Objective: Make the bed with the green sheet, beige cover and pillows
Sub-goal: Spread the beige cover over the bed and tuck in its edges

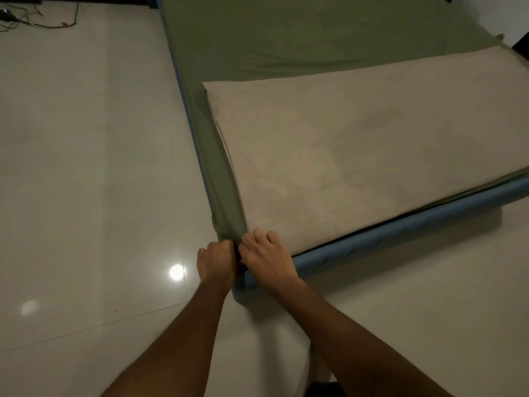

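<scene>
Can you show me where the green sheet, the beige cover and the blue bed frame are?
green sheet [257, 35]: head view, flat far part.
beige cover [357, 144]: head view, middle of top.
blue bed frame [400, 227]: head view, near rail.

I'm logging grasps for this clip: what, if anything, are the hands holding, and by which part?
Both the left hand and right hand grip the green sheet at the bed's near corner.

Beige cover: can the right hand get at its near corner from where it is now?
Probably yes. The right hand already rests at the near corner of the beige cover, its fingers on the edge, with nothing lying between them.
</scene>
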